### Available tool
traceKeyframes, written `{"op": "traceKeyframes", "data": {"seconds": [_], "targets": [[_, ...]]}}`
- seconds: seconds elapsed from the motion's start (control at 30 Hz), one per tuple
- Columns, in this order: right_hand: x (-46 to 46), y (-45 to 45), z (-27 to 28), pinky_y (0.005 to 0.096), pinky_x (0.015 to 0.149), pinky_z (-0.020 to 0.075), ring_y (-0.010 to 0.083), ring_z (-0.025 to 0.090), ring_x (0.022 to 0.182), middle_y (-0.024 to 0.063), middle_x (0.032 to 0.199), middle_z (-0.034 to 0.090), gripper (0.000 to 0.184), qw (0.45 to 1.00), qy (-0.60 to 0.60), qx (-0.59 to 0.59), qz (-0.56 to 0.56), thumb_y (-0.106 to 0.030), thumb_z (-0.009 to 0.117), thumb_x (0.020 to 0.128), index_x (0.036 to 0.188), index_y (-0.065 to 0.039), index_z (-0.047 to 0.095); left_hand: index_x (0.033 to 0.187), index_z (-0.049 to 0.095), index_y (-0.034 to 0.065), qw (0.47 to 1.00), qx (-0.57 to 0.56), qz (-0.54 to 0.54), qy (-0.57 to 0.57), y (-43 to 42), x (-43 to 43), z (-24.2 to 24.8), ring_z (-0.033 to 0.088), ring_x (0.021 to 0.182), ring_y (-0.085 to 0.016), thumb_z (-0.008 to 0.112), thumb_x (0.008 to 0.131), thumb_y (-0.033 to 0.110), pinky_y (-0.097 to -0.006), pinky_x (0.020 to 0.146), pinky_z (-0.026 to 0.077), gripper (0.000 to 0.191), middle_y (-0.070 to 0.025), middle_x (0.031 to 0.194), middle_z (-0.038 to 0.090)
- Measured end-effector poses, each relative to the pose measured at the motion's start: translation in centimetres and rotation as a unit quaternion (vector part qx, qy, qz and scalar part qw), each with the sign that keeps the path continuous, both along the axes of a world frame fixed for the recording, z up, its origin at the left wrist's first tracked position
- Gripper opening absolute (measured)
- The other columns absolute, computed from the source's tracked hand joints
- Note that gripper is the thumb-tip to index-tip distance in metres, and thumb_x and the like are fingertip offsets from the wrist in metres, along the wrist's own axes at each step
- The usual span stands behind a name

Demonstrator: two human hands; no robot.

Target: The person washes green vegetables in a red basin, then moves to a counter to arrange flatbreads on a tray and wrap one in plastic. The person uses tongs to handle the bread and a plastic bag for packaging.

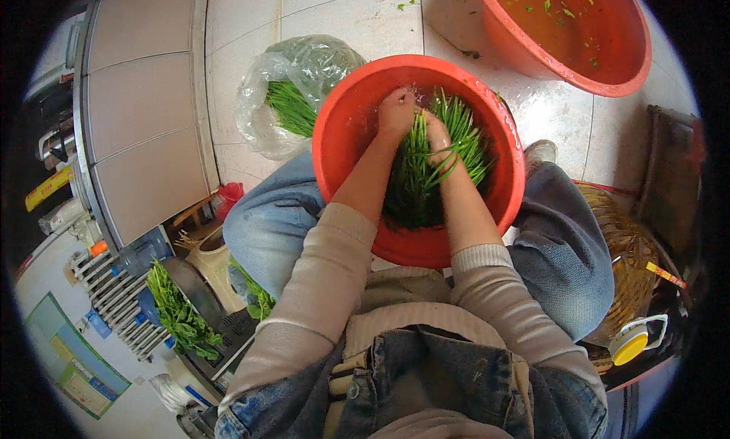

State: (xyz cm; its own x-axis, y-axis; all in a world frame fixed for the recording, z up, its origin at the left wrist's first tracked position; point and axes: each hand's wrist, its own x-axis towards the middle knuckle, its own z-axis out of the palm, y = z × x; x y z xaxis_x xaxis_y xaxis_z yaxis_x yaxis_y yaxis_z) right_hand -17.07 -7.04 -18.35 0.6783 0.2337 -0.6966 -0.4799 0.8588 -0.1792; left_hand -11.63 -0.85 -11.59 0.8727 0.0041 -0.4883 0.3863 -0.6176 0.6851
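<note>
A red plastic tub (348,159) stands between my knees, with a mass of long thin green leafy stalks (465,136) inside it and some water visible near its far wall. My left hand (397,111) is inside the tub near its far side, its fingers curled at the ends of some stalks. Close beside it, my right hand (438,136) is closed around a bunch of the stalks, with a few blades looped over its wrist. Whether my left fingers grip any stalks is hard to see.
A clear plastic bag (256,119) of similar stalks lies left of the tub on the tiled floor (365,17). At the upper right stands another red tub (524,39) with water and leaf bits. A tiled cabinet (145,91) is at left, a yellow-capped bottle (630,347) at lower right.
</note>
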Motion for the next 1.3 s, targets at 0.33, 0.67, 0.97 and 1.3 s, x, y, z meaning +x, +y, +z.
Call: {"op": "traceKeyframes", "data": {"seconds": [0.33,0.67,0.97,1.3], "targets": [[0.1,-0.6,0.2,0.0366,0.093,0.0508,0.0207,0.065,0.099,0.008,0.109,0.069,0.042,0.994,-0.023,-0.097,0.052,-0.038,0.057,0.096,0.121,-0.005,0.063,0.103,0.07,0.0025,0.979,0.157,-0.09,-0.097,0.4,-0.9,-1.7,0.066,0.101,-0.035,0.051,0.094,0.017,-0.0445,0.094,0.049,0.026,-0.0157,0.104,0.071],[0.5,0.3,-1.4,0.0346,0.083,0.0544,0.0192,0.067,0.094,0.0069,0.109,0.071,0.037,0.996,-0.032,-0.051,0.06,-0.033,0.056,0.096,0.119,-0.006,0.065,0.121,0.064,0.0073,0.934,0.274,-0.183,-0.14,-2.4,-5.0,3.1,0.054,0.119,-0.039,0.051,0.096,0.025,-0.0456,0.106,0.041,0.033,-0.018,0.129,0.06],[5.9,1.7,4.1,0.0342,0.081,0.056,0.0204,0.069,0.085,0.0068,0.099,0.072,0.033,0.999,-0.036,-0.035,0.014,-0.033,0.056,0.096,0.112,-0.006,0.068,0.148,0.039,0.0018,0.929,-0.36,0.04,-0.076,10.4,-1.6,1.7,0.04,0.138,-0.027,0.069,0.09,0.029,-0.0385,0.113,0.033,0.07,-0.0158,0.146,0.046],[5.0,1.1,-0.8,0.0394,0.088,0.053,0.0231,0.066,0.096,0.0099,0.108,0.069,0.04,0.982,-0.025,-0.187,0.022,-0.037,0.047,0.098,0.115,-0.006,0.066,0.153,0.016,-0.0018,0.958,-0.225,-0.167,-0.055,4.3,-0.1,-2.9,0.028,0.143,-0.036,0.089,0.065,0.037,-0.0483,0.118,0.023,0.121,-0.0212,0.154,0.028]]}}
